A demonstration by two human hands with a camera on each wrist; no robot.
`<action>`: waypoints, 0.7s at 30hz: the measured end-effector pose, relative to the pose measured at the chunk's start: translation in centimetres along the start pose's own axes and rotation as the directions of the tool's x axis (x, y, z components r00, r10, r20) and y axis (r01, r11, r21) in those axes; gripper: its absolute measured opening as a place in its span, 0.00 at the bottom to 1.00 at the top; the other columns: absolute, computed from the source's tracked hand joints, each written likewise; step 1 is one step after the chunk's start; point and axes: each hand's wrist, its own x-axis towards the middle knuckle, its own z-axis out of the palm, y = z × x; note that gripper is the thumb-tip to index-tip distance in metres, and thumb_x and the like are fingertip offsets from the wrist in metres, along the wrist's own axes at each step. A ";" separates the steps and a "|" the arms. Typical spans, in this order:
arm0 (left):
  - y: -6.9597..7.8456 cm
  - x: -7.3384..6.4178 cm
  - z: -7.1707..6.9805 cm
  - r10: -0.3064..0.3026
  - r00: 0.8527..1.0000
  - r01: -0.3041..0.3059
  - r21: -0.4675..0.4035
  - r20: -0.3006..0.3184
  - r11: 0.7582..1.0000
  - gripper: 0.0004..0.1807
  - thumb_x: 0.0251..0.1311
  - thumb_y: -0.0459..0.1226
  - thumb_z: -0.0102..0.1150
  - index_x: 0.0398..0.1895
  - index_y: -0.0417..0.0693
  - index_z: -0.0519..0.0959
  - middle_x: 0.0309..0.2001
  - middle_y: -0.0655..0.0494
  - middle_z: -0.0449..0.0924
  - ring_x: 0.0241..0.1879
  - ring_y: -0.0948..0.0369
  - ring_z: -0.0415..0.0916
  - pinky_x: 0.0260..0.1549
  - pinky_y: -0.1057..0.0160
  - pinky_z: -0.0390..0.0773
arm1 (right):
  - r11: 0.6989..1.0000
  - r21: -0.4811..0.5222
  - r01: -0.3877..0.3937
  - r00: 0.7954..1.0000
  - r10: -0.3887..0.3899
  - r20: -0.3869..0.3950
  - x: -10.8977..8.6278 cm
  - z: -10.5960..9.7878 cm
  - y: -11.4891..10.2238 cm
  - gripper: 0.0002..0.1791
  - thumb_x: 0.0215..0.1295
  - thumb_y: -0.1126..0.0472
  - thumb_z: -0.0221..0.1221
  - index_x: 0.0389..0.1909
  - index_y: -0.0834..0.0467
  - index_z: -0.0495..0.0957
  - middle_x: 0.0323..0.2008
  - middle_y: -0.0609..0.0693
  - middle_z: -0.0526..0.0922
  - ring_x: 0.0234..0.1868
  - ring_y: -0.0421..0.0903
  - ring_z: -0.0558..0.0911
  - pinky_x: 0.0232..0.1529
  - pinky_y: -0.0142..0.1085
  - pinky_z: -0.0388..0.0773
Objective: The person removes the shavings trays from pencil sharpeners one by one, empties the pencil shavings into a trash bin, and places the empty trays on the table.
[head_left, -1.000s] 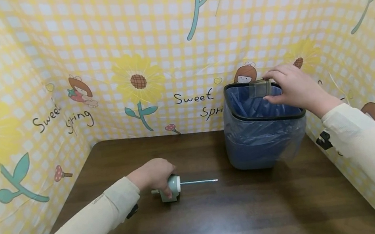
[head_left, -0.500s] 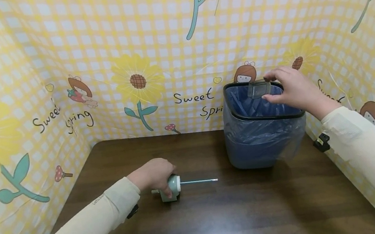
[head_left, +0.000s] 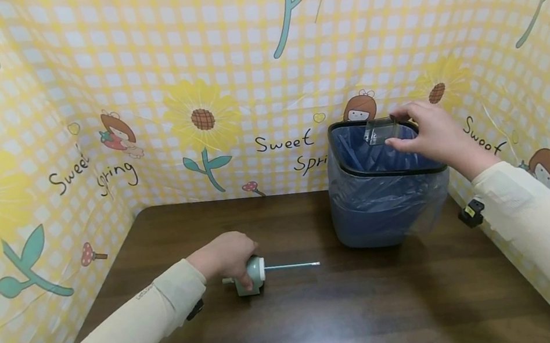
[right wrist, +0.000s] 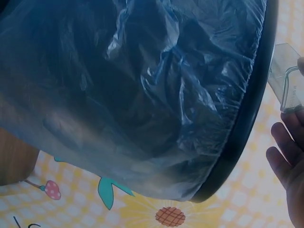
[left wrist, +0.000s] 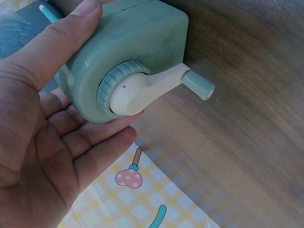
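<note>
My left hand [head_left: 226, 256] grips a green pencil sharpener [head_left: 255, 270] on the table, thumb on the near side. A blue pencil [head_left: 292, 266] sticks out of the sharpener towards the right. In the left wrist view its white crank [left wrist: 147, 92] ends in a green knob [left wrist: 199, 84]. Over the mouth of a lined trash bin [head_left: 374, 222], my right hand [head_left: 430, 132] pinches a small clear shavings drawer [head_left: 379, 131] between thumb and fingers. The right wrist view catches the clear drawer [right wrist: 285, 71] at its right edge, beyond the bin's black rim [right wrist: 247, 137].
The bin's blue-grey bag [right wrist: 142, 95] is folded over the rim and bulges outside. A brown wooden table [head_left: 296, 321] carries the sharpener and bin. Yellow checked cloth [head_left: 254, 98] with flower prints stands behind and at both sides.
The clear drawer has tilted in my right hand and shows a flatter face, still over the bin. My right hand has lowered slightly. The left hand and sharpener stay put.
</note>
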 end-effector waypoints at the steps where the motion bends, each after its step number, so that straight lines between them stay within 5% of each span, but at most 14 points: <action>1: 0.0 0.0 0.0 0.001 1.000 -0.001 0.003 0.000 1.000 0.32 0.38 0.59 0.83 0.46 0.55 0.84 0.36 0.66 0.82 0.35 0.65 0.76 0.42 0.60 0.81 | 1.000 0.010 -0.004 1.000 0.004 -0.002 0.0 0.0 0.0 0.33 0.64 0.51 0.70 0.66 0.63 0.74 0.60 0.62 0.78 0.61 0.61 0.75 0.61 0.61 0.70; 21: 0.0 0.0 -0.1 0.003 1.000 -0.003 -0.014 -0.005 1.000 0.33 0.38 0.58 0.83 0.47 0.53 0.84 0.36 0.65 0.83 0.35 0.65 0.76 0.42 0.60 0.81 | 0.993 0.113 -0.045 0.998 0.050 -0.039 -0.1 0.6 -1.2 0.31 0.64 0.50 0.70 0.63 0.62 0.76 0.55 0.60 0.79 0.58 0.59 0.76 0.60 0.57 0.71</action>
